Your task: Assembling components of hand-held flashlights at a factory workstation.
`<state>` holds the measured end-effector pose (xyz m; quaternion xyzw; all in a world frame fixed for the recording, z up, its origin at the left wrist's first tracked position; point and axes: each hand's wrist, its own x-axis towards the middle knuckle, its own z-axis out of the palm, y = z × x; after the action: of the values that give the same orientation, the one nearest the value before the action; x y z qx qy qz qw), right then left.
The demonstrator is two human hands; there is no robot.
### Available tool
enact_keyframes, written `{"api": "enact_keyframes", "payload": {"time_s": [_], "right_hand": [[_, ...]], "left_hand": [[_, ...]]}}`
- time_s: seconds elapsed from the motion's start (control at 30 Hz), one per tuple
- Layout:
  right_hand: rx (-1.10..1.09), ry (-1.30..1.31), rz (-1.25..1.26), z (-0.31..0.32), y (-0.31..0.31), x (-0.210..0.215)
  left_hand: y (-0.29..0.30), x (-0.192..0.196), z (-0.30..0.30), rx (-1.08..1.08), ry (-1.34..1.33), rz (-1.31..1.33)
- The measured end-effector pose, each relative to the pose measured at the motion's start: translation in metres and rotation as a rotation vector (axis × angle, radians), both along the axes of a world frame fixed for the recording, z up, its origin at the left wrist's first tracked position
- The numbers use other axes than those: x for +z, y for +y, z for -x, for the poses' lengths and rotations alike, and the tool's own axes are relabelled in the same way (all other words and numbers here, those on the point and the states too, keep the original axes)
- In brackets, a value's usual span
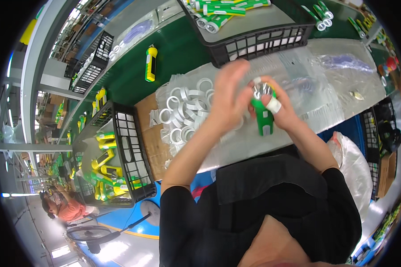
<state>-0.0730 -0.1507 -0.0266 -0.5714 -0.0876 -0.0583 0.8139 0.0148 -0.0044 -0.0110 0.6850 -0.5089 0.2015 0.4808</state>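
A green flashlight [265, 118] with a silvery reflector head is gripped in my right hand [284, 107], its head pointing away from me and its handle toward me. White wraps show on fingers of that hand. My left hand [229, 100] is beside the flashlight's head, blurred, with its fingers stretched out; whether it touches the head I cannot tell. White plastic rings [178, 111] lie in a loose pile on the plastic-covered worktop [223, 153], just left of my left hand.
A black crate [254, 46] of green flashlights stands beyond my hands. Another black crate [131, 151] at the left holds yellow-green flashlights. A single yellow flashlight [151, 63] lies on the green conveyor belt [173, 58]. A person [69, 207] and a fan [89, 233] are at the lower left.
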Motion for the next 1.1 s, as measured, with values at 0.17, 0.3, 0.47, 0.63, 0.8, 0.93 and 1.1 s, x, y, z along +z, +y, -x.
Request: {"api": "enact_keyframes", "payload": {"time_s": [0.17,0.3,0.47,0.63,0.8,0.93,1.1], "right_hand": [[-0.077,-0.124,0.103,-0.04,-0.012,0.002],[-0.099,-0.072,0.096,-0.048,-0.007,-0.011],[-0.077,-0.107,0.11,-0.047,-0.005,-0.011],[-0.037,-0.095,0.151,-0.048,-0.011,-0.012],[0.017,-0.141,0.2,-0.045,-0.012,-0.012],[0.049,-0.213,0.182,-0.048,-0.022,-0.017],[-0.068,-0.323,0.23,-0.037,-0.033,0.011]], "left_hand": [[0.033,0.014,-0.09,0.71,0.172,-1.178],[0.044,-0.003,-0.113,0.483,0.079,-1.341],[0.057,0.012,-0.105,0.079,0.916,-0.205],[0.025,0.028,-0.03,-0.112,0.382,0.05],[0.017,0.034,-0.015,0.061,-0.048,-0.179],[0.019,0.042,-0.013,0.058,-0.057,-0.24],[0.016,0.046,-0.012,0.02,-0.066,-0.295]]}}
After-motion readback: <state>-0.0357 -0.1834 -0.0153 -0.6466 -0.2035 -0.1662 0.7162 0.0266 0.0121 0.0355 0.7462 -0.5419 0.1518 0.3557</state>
